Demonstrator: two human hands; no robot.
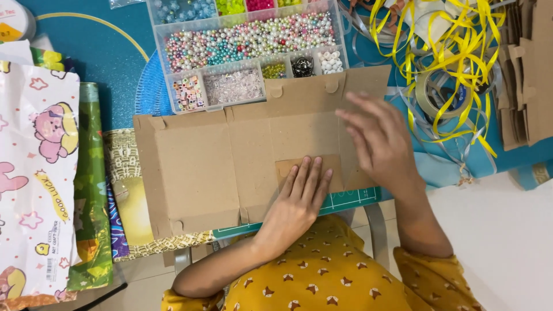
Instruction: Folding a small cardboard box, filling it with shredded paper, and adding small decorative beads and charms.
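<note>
A flattened brown cardboard box point(201, 167) lies unfolded in front of me, with flaps and round tabs along its top edge. My left hand point(296, 198) rests palm down, fingers together, on a small brown cardboard rectangle point(335, 165) lying on the box's lower middle. My right hand point(380, 141) hovers flat over the box's right panel, fingers spread and slightly blurred. Neither hand grips anything.
A clear compartment case of beads point(247, 46) sits just behind the box. Yellow and silver ribbon point(455, 52) tangles around a tape roll point(438, 95) at right. Patterned wrapping sheets point(34, 173) lie at left, cardboard pieces point(527, 75) at far right. A green cutting mat point(351, 200) shows under the box.
</note>
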